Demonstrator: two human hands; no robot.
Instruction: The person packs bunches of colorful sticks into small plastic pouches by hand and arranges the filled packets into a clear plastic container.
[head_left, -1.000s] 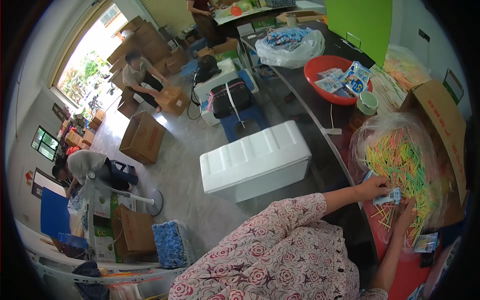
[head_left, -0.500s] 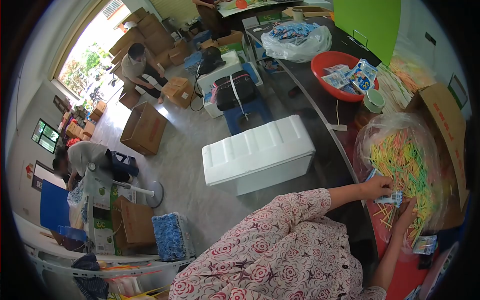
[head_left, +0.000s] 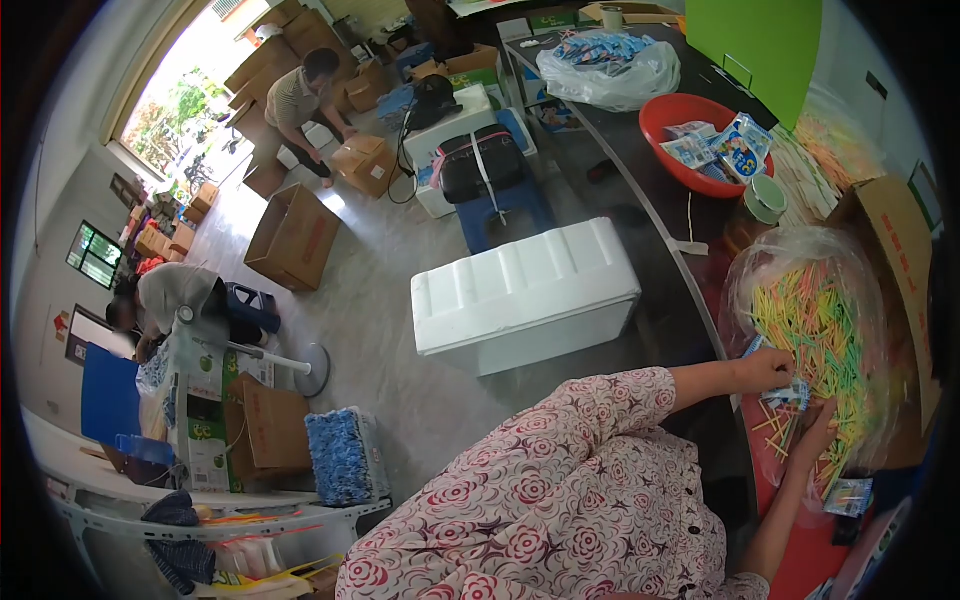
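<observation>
My left hand [head_left: 765, 370] has its fingers pinched together at the upper edge of a small blue-and-white packet [head_left: 790, 395]; anything between its fingertips is too small to make out. My right hand [head_left: 816, 428] holds the packet from the lower side, its fingers partly hidden. Both hands are over the near edge of a clear plastic bag [head_left: 870, 290] full of thin yellow, green, orange and pink sticks [head_left: 812, 320]. Several loose sticks [head_left: 775, 430] lie left of my right hand. Another packet [head_left: 849, 497] rests below the bag.
A red bowl [head_left: 660, 155] of packets, a jar [head_left: 763, 200] and a white bag of packets [head_left: 640, 85] stand farther along the dark table. An open carton [head_left: 890, 240] borders the sticks. A white foam box [head_left: 530, 290] is beside the table. Two people [head_left: 305, 95] [head_left: 180, 295] work among cartons.
The view has shifted, moving the surroundings in the frame. My left fingertips sit slightly higher against the packet. The farther person has bent down and reaches to a carton again.
</observation>
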